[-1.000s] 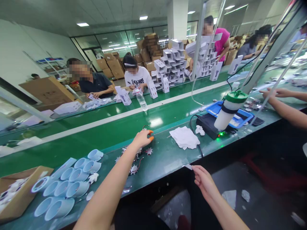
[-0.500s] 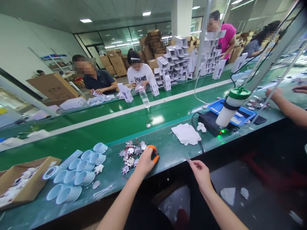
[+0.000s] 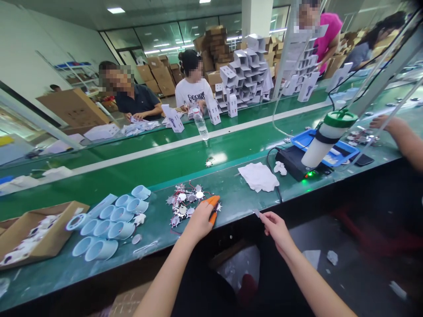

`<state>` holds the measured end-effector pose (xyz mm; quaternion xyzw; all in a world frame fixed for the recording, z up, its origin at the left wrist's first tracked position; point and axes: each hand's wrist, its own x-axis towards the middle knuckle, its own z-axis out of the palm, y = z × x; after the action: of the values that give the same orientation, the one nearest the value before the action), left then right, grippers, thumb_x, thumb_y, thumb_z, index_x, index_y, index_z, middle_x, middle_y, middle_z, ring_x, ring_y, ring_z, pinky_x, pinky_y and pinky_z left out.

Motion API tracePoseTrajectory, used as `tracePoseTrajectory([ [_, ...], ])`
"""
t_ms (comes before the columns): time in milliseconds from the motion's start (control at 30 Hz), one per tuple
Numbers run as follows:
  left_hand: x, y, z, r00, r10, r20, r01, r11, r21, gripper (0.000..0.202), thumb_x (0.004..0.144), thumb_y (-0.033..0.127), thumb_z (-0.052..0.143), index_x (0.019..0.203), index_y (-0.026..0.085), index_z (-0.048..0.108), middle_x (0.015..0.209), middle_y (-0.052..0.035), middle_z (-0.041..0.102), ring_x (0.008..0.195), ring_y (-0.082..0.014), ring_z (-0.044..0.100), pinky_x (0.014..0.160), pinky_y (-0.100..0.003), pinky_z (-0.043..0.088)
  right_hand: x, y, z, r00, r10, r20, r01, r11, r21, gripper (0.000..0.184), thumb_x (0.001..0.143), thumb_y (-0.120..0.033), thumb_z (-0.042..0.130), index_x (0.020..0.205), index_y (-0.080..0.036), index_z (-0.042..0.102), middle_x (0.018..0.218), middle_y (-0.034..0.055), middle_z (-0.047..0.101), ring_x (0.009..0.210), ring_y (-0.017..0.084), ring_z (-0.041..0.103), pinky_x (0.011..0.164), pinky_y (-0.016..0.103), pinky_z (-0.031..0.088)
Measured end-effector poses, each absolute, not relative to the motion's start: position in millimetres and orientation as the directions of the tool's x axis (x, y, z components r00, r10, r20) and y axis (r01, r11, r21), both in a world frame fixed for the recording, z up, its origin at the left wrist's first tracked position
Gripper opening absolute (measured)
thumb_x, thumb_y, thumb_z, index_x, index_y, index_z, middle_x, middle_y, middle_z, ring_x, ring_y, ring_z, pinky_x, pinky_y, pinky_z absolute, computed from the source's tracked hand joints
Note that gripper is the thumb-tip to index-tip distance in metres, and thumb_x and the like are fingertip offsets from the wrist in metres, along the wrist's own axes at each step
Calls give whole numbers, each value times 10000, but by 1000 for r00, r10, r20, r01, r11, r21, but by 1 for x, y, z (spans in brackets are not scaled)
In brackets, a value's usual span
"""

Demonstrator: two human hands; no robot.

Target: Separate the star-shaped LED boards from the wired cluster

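Note:
Orange finger covers show on the thumb and forefinger of my left hand [image 3: 200, 219]. These are closed around a small round silver part with prongs [image 3: 218, 207], at the right side of a heap of similar pronged parts with red wires [image 3: 182, 207]. My right hand [image 3: 276, 229] is at the bench's front edge, its fingers pinching a small thin greyish flat piece [image 3: 257, 213]. Exactly what that piece is cannot be made out. Beyond my right hand lies a crumpled white cloth or paper [image 3: 259, 177].
Light blue cups [image 3: 105, 226] and a cardboard box of white parts [image 3: 42, 235] stand left. Right are a black device [image 3: 289, 163], a white green-topped cylinder [image 3: 322, 143] and a blue tray [image 3: 346, 152]. A co-worker's hand [image 3: 380, 122] is farther right. A pronged part [image 3: 209, 163] lies on the green belt.
My left hand has shifted slightly right, and its orange-covered fingers have drawn together on a pronged part at the heap's edge. My right hand keeps the thin piece, slightly raised. The view has tilted down a little.

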<state>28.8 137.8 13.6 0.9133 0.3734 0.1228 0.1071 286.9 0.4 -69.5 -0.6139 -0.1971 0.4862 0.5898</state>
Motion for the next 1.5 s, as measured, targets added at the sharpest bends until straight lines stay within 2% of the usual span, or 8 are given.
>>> tracePoseTrajectory([
  [167,40,147,24,751,659,49,621,-729,288,421,971,240,449,1367,211,588,1381,-56,511,1267,-159,499,1212,-367,437,288,-2,-76,443,828,-344,-272,-241,-932,886,511,-825,699,962,-72,583,802,31,507,542,-3,396,507,167,338],
  [300,45,143,26,719,693,44,659,-701,274,393,966,295,466,1316,187,611,1185,-71,520,1054,-135,566,1059,-329,522,284,-6,-75,408,842,-353,-317,-232,-920,850,511,-799,708,917,-69,552,768,13,471,533,-3,389,498,167,335],
  [433,48,138,23,707,706,43,679,-694,239,356,950,261,453,1237,178,645,1136,-68,514,998,-149,569,994,-348,533,271,-4,-66,355,876,-327,-280,-234,-931,772,590,-750,668,925,-63,561,763,14,482,519,3,410,492,155,326],
  [567,47,137,19,739,673,47,643,-724,251,358,945,283,470,1250,191,635,1131,-57,532,982,-124,581,959,-302,535,248,6,-54,258,916,-306,-256,-241,-936,671,679,-676,618,951,-64,581,743,15,494,508,14,435,492,154,364],
  [767,42,128,13,804,592,54,549,-774,315,387,953,313,450,1295,229,611,1193,-36,551,1015,-96,604,983,-275,545,218,14,-40,170,907,-384,-346,-310,-885,548,685,-564,609,937,-79,568,785,8,526,468,28,423,453,193,381],
  [1133,44,127,8,863,433,261,429,-900,74,325,923,212,544,1221,183,669,1176,-44,627,978,-119,673,888,-259,609,207,19,-50,168,898,-405,-371,-323,-871,573,681,-585,619,933,-73,570,781,8,533,460,27,422,445,188,368],
  [1433,45,127,4,869,406,285,420,-907,11,327,920,212,553,1217,167,683,1175,-62,634,961,-135,683,882,-267,619,201,21,-54,193,896,-401,-407,-298,-863,555,694,-585,623,890,-75,524,647,-10,462,457,48,438,461,179,367],
  [1500,44,127,4,865,427,262,435,-900,32,327,931,219,544,1225,177,680,1191,-61,626,975,-133,679,906,-268,612,200,21,-60,245,908,-339,-335,-249,-909,572,722,-615,606,908,-77,553,652,2,474,483,42,461,482,160,374],
])
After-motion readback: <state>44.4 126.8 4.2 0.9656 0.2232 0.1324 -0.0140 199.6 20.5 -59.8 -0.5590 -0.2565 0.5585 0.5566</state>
